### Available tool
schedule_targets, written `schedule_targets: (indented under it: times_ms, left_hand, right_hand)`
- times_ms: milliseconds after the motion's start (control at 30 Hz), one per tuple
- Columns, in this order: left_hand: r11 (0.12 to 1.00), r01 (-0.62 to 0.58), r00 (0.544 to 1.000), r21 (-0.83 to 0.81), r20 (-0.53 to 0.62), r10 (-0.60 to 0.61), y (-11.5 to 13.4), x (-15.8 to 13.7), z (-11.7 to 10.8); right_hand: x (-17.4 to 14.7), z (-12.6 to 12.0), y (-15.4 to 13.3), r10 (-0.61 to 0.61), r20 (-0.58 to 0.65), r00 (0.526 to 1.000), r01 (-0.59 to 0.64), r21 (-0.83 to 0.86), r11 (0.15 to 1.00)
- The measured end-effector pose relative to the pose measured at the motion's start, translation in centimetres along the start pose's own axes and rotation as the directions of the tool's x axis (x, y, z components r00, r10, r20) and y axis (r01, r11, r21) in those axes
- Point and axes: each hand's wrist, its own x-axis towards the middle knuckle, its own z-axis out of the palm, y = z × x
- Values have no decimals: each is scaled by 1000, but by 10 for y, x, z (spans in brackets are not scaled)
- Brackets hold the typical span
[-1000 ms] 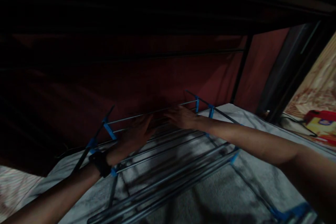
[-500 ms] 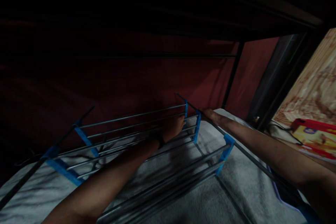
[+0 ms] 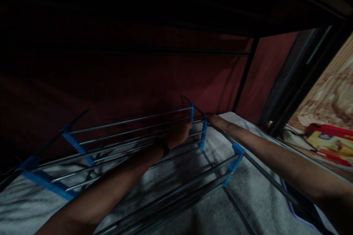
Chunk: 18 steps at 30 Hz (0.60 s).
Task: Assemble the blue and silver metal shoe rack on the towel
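Note:
A rack of grey metal tubes with blue plastic brackets [image 3: 204, 134] lies on its side across a pale grey cloth. My left hand [image 3: 179, 133], with a dark band at the wrist, reaches in among the rods. Its fingers are closed at the far blue bracket [image 3: 192, 112], partly hidden behind the hand. On the outer side, my right hand [image 3: 213, 119] is closed round the long side tube [image 3: 259, 167], close to the second bracket. The fingertips of that hand are hard to make out in the dim light.
A dark metal frame [image 3: 245, 73] stands over the cloth [image 3: 215, 205], with a dark red wall [image 3: 154, 84] behind. To the right are a red and yellow box [image 3: 331, 141], a cable and patterned fabric [image 3: 336, 84]. A dark purple-edged object [image 3: 296, 205] lies below my right forearm.
The rack's left end appears farther left and slightly lower, and the near brackets have shifted a little left. Both hands have moved slightly left with it, keeping their places on the rack.

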Motion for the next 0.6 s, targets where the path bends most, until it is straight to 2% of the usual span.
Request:
schedule_targets:
  times_ms: [267,600]
  left_hand:
    - [999,7,1000,32,10,-7,0,-1,-2]
    - [954,-26,1000,299,-8,29,5,-9,2]
  right_hand:
    - [-3,0,-7,-28,-3,1000,27,-195,980]
    - [8,0,1,-24,-5,1000,23,-154,988]
